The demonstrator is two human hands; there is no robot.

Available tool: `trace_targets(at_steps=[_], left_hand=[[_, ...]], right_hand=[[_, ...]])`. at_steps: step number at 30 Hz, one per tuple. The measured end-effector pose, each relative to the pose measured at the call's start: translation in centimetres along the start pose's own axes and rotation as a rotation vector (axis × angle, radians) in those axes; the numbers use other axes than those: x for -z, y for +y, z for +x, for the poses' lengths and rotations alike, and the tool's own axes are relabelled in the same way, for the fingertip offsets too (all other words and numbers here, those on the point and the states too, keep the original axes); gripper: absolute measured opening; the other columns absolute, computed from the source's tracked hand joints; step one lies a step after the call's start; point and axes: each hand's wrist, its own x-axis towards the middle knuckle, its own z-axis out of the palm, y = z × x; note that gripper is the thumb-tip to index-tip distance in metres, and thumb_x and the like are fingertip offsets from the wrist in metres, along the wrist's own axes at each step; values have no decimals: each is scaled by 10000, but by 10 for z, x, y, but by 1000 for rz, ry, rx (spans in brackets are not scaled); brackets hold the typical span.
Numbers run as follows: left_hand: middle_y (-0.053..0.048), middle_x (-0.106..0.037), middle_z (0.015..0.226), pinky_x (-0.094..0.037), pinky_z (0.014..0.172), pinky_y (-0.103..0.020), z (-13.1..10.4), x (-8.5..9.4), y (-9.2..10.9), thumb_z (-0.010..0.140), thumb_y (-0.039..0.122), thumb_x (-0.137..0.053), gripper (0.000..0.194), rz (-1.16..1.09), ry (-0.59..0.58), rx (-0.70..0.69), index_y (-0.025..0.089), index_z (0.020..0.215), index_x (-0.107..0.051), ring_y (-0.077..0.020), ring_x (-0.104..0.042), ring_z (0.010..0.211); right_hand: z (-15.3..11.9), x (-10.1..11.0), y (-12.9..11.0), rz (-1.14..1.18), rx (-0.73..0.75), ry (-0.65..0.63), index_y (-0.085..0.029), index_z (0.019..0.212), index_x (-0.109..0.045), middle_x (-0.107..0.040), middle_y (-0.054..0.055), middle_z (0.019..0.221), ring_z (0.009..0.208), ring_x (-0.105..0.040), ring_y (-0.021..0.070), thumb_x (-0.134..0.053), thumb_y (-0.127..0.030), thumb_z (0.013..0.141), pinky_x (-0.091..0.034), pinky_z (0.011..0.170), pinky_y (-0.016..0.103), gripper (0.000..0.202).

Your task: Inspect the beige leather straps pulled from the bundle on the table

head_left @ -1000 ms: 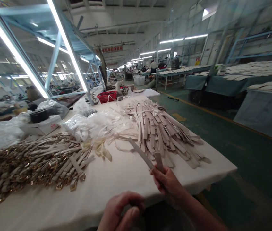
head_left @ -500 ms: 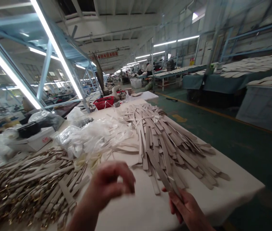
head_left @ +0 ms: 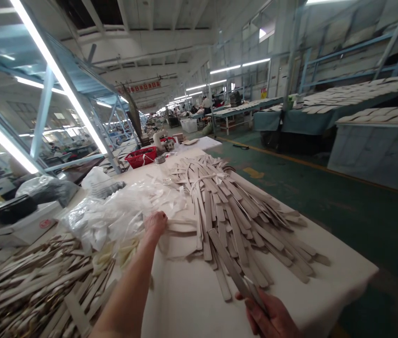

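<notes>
Hold flat taupe strip (head_left: 229, 261) pinched in R hand (head_left: 268, 315) over fanned taupe-strip pile (head_left: 229, 206); avoid snagging crumpled translucent plastic (head_left: 114, 211) w/ curled L hand (head_left: 156, 222) (can't tell if pinching).

You're wearing the one camera on your head, and it is looking forward and down across the pale table (head_left: 181, 305) from close behind its near end. Your right hand (head_left: 272, 314) is showing near the lens at the lower edge, your left hand (head_left: 156, 220) farther out. The wide view is also taking in the ceiling (head_left: 160, 40) and, rightward, the green floor (head_left: 347, 220).
</notes>
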Motion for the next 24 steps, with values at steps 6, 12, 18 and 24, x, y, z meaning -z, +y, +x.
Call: trace_targets(at_steps=[6,12,18,24], left_hand=[[-81,-747,787,-457,781,-350,-38,30,3,836,362,-545,235,-257,70,-27,203,795,-713,-266,-680,834],[-99,-757,845,-540,765,-319,-106,68,-3,904,455,-424,406,-701,98,0,146,925,-686,-210,-711,782],[-74,-751,781,-582,648,-279,-157,102,8,887,197,-563,148,-1604,53,316,131,862,-693,-151,-700,625],[-50,-741,754,-578,694,-251,-191,96,37,869,196,-629,122,-1728,-4,318,135,797,-707,-140,-707,687]], right_hand=[[2,3,-4,23,27,-48,-166,1016,-642,-471,-41,566,439,-404,110,-337,-680,925,-341,434,236,604],[9,9,-1,73,99,-95,-155,988,-629,-515,-44,597,432,-433,90,-419,-591,949,-365,443,223,486],[8,2,-36,296,106,-157,-148,961,-672,-683,43,861,395,-375,25,-501,-555,931,-308,405,203,442],[11,-34,-98,245,219,-404,-177,1011,-722,-663,88,1171,409,-432,4,-556,-504,922,-366,392,189,377]])
